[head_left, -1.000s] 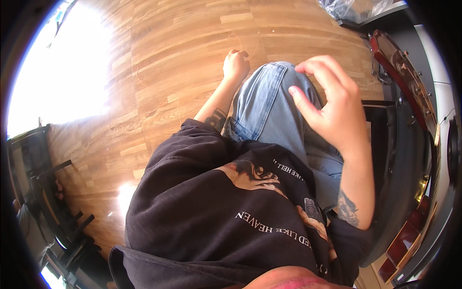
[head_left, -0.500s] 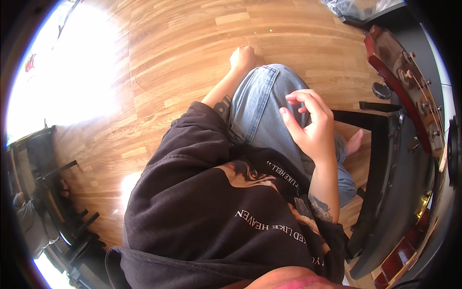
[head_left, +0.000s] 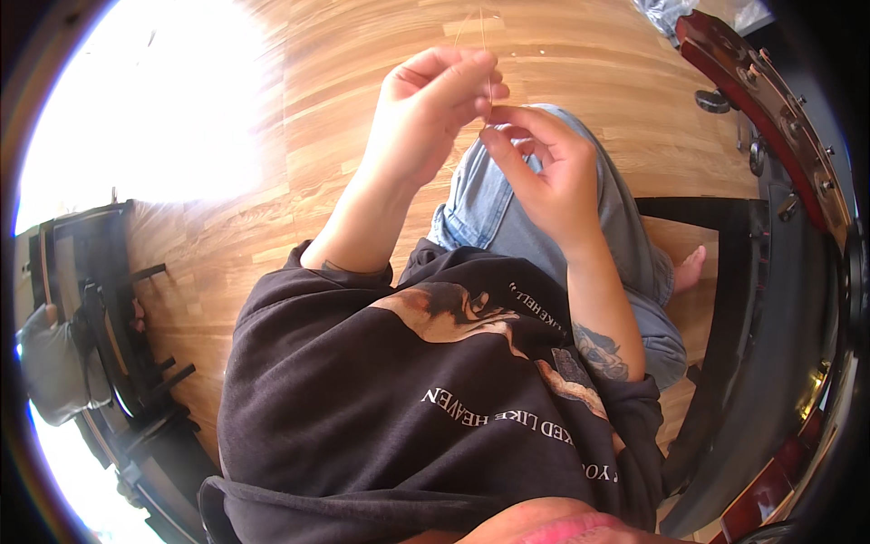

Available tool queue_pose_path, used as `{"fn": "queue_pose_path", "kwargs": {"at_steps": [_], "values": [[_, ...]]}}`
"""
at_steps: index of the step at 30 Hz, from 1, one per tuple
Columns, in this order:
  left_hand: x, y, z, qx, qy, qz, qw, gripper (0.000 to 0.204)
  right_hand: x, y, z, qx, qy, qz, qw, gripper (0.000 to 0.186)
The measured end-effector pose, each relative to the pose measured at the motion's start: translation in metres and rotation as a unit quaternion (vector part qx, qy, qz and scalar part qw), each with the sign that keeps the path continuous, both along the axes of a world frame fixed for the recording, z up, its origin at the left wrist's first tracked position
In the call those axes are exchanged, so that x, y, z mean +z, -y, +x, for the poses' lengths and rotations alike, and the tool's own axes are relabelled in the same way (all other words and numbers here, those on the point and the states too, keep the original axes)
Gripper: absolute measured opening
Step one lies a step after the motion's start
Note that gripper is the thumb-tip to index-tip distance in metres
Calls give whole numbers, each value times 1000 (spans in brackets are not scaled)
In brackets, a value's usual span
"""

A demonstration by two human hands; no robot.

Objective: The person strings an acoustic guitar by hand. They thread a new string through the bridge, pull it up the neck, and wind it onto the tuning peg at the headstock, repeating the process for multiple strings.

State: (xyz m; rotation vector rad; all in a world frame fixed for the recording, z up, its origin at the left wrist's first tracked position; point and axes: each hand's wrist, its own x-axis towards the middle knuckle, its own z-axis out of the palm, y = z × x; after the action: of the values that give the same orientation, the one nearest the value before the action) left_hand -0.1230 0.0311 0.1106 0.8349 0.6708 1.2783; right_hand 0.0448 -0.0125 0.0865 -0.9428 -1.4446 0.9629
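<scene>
Right hand (head_left: 557, 177) pinching thin strand (head_left: 484, 34)

Your right thumb and forefinger tips meet on its lower stretch, in front of the jeans (head_left: 480, 204) knee. Left hand (head_left: 428, 104) just beside, thumb over curled fingers; blurred, can't tell if it grips. Strand runs up past the left thumb, seems to loop back above the wood floor (head_left: 353, 41). Step looks like two-handed strand handling. Next move, my read: needs a firm right pinch, light tension, no hard tug.

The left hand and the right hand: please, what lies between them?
In the head view, a short stretch of thin strand lies between the left hand and the fingertips of the right hand.
</scene>
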Motion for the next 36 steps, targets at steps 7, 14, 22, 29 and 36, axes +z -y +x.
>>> {"fn": "queue_pose_path", "kwargs": {"at_steps": [7, 14, 22, 29, 36], "values": [[46, 17, 18, 15, 165, -53, 985, 17, 30, 2, -11, -21, -70, 43, 996, 18], [79, 27, 46, 98, 82, -55, 990, 25, 49, 12, -2, -20, -71, 71, 995, 14], [72, 31, 14, 12, -66, 179, 982, 34, 70, 18, 11, 61, -226, -35, 972, 18], [59, 25, 9, -8, -28, 183, 983, 32, 71, 18, 15, 64, -246, -14, 967, 19], [55, 25, 12, 17, -54, 183, 981, 20, 74, 20, 15, 56, -232, -31, 971, 20]]}}
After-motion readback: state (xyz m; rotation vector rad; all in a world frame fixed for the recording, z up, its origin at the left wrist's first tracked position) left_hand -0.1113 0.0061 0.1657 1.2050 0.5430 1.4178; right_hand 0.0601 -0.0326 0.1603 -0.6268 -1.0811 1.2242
